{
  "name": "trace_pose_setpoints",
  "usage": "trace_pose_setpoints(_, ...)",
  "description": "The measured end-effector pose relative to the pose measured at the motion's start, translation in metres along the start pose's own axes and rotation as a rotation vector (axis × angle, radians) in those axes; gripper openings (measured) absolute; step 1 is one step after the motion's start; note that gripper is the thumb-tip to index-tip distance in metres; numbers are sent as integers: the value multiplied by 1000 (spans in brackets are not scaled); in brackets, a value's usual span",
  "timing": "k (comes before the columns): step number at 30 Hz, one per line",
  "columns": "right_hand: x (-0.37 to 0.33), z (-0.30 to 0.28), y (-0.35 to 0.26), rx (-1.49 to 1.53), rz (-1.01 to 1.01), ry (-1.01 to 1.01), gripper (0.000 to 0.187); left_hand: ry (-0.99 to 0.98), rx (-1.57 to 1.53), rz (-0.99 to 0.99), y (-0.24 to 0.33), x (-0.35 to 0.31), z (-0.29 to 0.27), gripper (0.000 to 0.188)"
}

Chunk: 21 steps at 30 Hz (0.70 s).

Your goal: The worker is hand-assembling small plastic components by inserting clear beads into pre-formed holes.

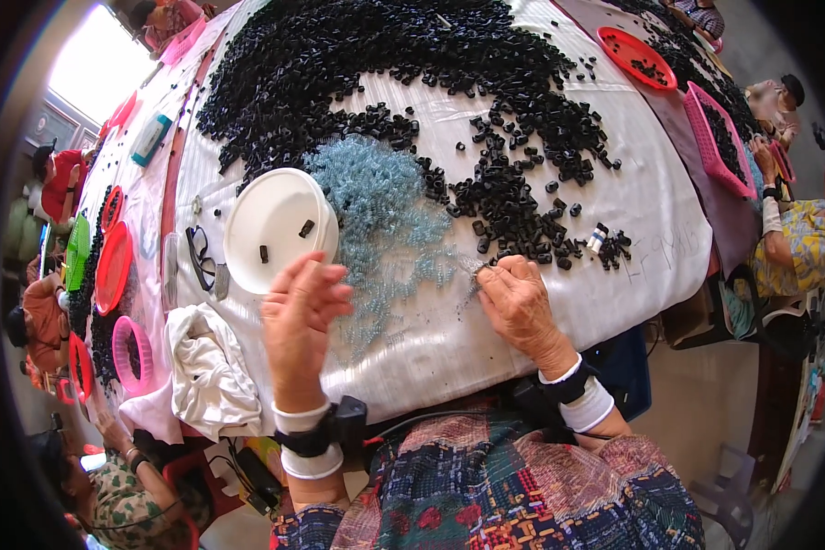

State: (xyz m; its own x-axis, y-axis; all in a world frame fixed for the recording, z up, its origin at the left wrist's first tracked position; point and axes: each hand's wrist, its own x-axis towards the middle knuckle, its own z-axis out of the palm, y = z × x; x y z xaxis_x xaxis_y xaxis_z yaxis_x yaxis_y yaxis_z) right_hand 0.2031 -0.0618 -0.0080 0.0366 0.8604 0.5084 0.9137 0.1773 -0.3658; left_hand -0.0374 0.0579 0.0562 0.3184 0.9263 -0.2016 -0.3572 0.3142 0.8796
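My right hand (pixel 520 302) is closed in a pinch, with small clear or silvery bits (pixel 470 265) at its fingertips; their kind is too small to make out. It hovers at the right edge of a heap of tiny light-blue translucent pieces (pixel 371 197). My left hand (pixel 304 316) is raised with fingers loosely apart, and nothing shows in it. Behind its fingertips lies a round white plastic lid or tub (pixel 270 215) bearing two small black parts (pixel 306 228). Loose small black plastic parts (pixel 509 206) spread between the blue heap and my right hand.
A large mass of black parts (pixel 339 55) covers the far table. Glasses (pixel 199 258), a crumpled white cloth (pixel 209 371) and a small white bottle (pixel 597 238) lie nearby. Red trays (pixel 112 266) and a pink basket (pixel 717 142) stand farther out. Other people sit around the tables.
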Motion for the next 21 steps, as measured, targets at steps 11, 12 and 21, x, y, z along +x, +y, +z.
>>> trace_pose_setpoints(11,-14,-3,1,24,-2,63,25,-294,320,-342,-71,-15,49,18)
trace_pose_setpoints(12,-11,-6,-2,14,-17,27,25,-294,394,-337,-72,-13,52,18)
trace_pose_setpoints(21,1,6,0,2,-23,-29,27,-227,390,-319,-92,-10,57,20)
